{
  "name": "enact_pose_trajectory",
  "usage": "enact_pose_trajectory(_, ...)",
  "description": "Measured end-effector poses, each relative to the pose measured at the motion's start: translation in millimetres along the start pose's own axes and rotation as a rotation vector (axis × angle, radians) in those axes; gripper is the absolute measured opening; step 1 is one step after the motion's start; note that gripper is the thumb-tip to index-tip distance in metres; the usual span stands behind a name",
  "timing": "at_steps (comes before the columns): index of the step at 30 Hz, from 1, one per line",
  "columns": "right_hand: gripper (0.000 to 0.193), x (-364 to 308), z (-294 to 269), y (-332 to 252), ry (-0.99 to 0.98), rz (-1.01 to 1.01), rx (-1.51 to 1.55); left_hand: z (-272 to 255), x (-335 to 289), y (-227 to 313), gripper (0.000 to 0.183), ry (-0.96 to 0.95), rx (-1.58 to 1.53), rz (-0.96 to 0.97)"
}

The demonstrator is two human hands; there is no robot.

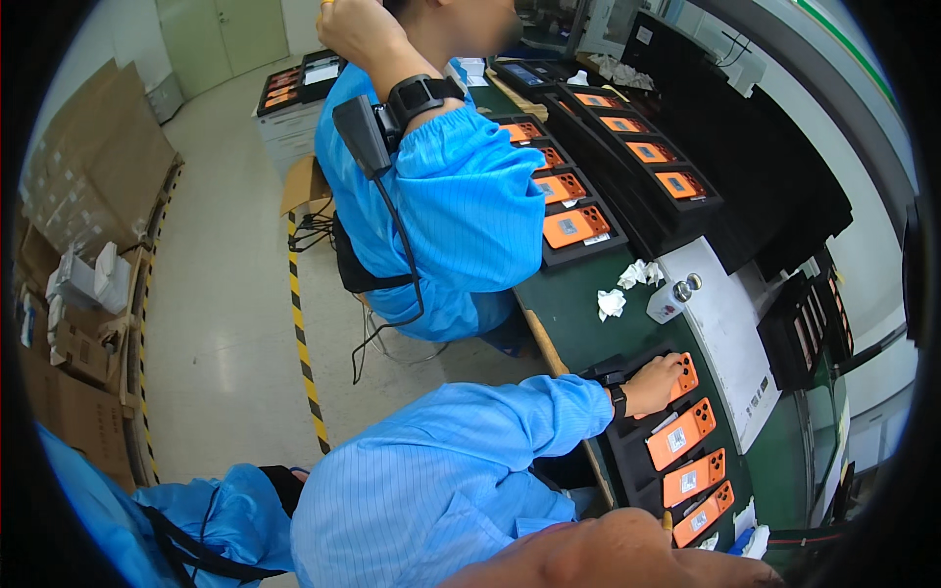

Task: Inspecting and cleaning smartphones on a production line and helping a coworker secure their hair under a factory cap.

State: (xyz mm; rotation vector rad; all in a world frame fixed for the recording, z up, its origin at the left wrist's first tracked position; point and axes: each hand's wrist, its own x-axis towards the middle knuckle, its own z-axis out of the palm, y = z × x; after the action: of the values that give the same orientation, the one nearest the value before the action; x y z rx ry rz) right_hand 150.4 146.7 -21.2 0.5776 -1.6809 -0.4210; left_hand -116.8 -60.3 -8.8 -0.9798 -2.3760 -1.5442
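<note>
My left hand [655,385], in a blue sleeve with a black band at the wrist, reaches over the farthest orange phone [685,376] in the near black tray [627,448]. Its fingers are bent closed over the phone, which they partly cover. Nearer me in this tray lie several more orange phones, among them one with a white label [676,438], camera blocks toward the right. Of my right hand [668,526], only what looks like a fingertip shows by the nearest phone; a blurred skin-coloured shape in front hides the rest.
A co-worker in blue [441,225] sits on the far left, one hand raised. More phone trays [585,245] stand beyond on the green table [569,299]. Crumpled tissues [611,304], a pump bottle [670,300] and a white board [725,333] lie past my tray. Cartons [98,157] line the left wall.
</note>
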Motion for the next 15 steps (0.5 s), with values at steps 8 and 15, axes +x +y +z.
enact_pose_trajectory(8,0.025,18,-54,-58,-0.667,1.098,0.041,15,3,4,0.041,-0.042,0.009,-0.004)
enact_pose_trajectory(15,0.013,58,-31,-57,-0.657,1.084,-0.052,-1,10,-3,0.037,0.081,0.081,0.046)
